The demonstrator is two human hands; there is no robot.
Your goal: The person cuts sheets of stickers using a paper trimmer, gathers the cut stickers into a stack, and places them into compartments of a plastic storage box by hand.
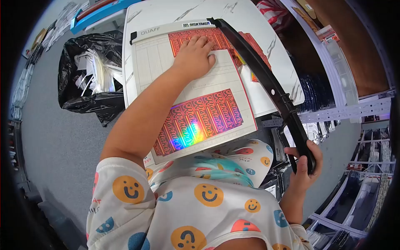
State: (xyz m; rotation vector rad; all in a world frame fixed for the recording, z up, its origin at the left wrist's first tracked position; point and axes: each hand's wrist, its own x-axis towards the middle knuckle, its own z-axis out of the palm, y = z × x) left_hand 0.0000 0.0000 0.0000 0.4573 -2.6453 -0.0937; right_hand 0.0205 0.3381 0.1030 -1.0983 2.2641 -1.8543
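Note:
My left hand (194,57) lies flat with fingers spread on a red printed sticker sheet (179,38) at the top of the paper cutter's board (150,66). My right hand (306,162) is wrapped around the black handle of the paper cutter (266,79), whose long arm slants across the right side of the board. A second red sticker sheet (198,118), with a rainbow shine and repeated "Risktaker" lettering, rests near the board's lower edge. More red printed pieces (254,48) lie on the table past the blade arm, partly hidden by it.
The cutter stands on a white marbled table (166,12). A black bin bag (73,89) with paper strips (98,73) is on the floor to the left. Shelves (360,183) with packed goods are on the right, and a blue-edged unit (93,16) is at the upper left.

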